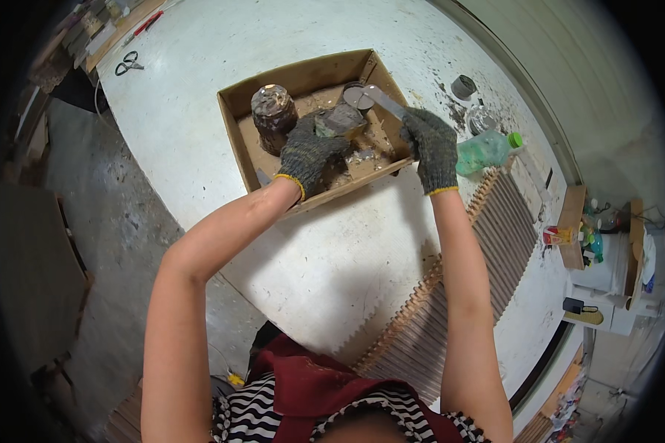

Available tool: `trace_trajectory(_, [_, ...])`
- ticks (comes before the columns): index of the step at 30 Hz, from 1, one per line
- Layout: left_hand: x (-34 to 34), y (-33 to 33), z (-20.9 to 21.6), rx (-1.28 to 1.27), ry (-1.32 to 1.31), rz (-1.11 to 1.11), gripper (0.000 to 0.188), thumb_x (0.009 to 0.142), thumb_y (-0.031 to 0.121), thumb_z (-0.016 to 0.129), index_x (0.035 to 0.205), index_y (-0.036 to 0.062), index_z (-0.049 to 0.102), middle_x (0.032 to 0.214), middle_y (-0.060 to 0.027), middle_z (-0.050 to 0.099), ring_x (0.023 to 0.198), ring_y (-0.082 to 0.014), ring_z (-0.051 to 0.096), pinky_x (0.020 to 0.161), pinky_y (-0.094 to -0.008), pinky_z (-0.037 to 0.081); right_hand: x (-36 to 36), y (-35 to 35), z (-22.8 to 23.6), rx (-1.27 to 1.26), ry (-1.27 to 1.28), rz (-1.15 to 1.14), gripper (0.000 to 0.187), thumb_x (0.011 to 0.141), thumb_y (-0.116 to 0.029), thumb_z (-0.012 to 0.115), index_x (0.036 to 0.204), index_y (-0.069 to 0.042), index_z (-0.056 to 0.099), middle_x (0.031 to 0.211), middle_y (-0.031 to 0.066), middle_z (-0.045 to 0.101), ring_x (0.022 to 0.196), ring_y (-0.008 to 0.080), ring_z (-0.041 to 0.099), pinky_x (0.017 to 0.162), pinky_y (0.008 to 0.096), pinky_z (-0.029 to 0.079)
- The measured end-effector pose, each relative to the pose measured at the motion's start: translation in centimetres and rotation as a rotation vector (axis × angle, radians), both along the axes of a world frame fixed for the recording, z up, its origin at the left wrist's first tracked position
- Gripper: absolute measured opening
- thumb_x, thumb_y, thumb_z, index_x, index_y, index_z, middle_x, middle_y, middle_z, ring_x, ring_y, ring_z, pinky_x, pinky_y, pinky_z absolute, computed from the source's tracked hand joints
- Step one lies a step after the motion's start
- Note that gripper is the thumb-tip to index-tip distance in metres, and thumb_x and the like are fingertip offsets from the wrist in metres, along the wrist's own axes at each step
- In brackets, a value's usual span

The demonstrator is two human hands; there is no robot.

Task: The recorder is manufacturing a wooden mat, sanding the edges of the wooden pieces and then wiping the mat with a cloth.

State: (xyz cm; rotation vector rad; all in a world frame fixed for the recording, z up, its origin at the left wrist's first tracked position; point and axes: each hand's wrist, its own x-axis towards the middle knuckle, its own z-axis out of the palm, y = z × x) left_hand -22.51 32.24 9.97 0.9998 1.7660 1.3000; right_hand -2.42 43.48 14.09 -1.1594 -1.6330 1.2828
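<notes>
Dark knitted gloves with yellow cuffs cover both hands. My left hand (310, 151) reaches into a shallow cardboard box (236, 140), its fingers closed round a grey, dirt-smeared blocky piece (340, 120). At the box's right wall, my right hand (430, 144) grips a flat metal scraper (384, 102); its handle is hidden in the glove. The blade's tip reaches over a small round tin (356, 96) at the far side of the box; I cannot tell whether they touch. A dark, crusted jar-shaped container (272, 118) stands to the left of my left hand. Crumbs and flakes litter the box floor.
Right of the box are a grey cup (463, 87), a green plastic bottle (486, 153) and a long ridged brown panel (488, 251). Black-handled scissors (129, 64) and a red pen-like tool (148, 23) lie far left on the white table (177, 118).
</notes>
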Motion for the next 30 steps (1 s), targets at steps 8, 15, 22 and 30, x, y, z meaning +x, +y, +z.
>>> trace_trajectory(8, [-0.2, -1.0, 0.2, 0.059, -0.388, -0.084, 0.062, 0.076, 0.021, 0.082, 0.129, 0.0004, 0.059, 0.116, -0.0146, 0.068, 0.103, -0.0234, 0.065, 0.091, -0.0353, 0.053, -0.4, -2.6, -0.8, 0.199, -0.19, 0.123, 0.018, 0.093, -0.013, 0.07, 0.104, 0.0, 0.075, 0.08, 0.004, 0.069, 0.066, 0.0094, 0.061, 0.061, 0.0253, 0.049])
trace_trajectory(15, [0.1, 0.2, 0.3, 0.147, -0.07, -0.058, 0.063, 0.077, 0.021, 0.082, 0.132, 0.0017, 0.059, 0.123, -0.0139, 0.067, 0.112, -0.0244, 0.062, 0.099, -0.0346, 0.049, 0.3, -5.3, 1.4, -0.083, 0.054, 0.013, 0.018, 0.093, -0.011, 0.069, 0.108, -0.002, 0.076, 0.087, 0.0028, 0.07, 0.069, 0.0081, 0.061, 0.061, 0.0227, 0.05])
trace_trajectory(22, [0.2, -0.2, 1.0, 0.163, 0.109, -0.085, 0.058, 0.084, 0.022, 0.08, 0.133, 0.0017, 0.058, 0.126, -0.013, 0.066, 0.115, -0.023, 0.06, 0.102, -0.0345, 0.047, -0.1, -5.4, 1.9, 0.134, -0.001, -0.061, 0.021, 0.095, -0.012, 0.068, 0.113, -0.002, 0.075, 0.088, 0.0009, 0.07, 0.069, 0.0062, 0.058, 0.059, 0.0227, 0.048])
trace_trajectory(30, [0.3, 0.3, 0.6, 0.158, 0.212, -0.063, 0.059, 0.083, 0.026, 0.079, 0.133, 0.0033, 0.059, 0.126, -0.0166, 0.065, 0.116, -0.0291, 0.062, 0.103, -0.0379, 0.048, -0.9, -7.0, -0.5, 0.333, -0.076, 0.069, 0.019, 0.097, -0.01, 0.066, 0.112, -0.001, 0.075, 0.092, 0.0036, 0.071, 0.073, 0.0093, 0.062, 0.065, 0.0248, 0.052])
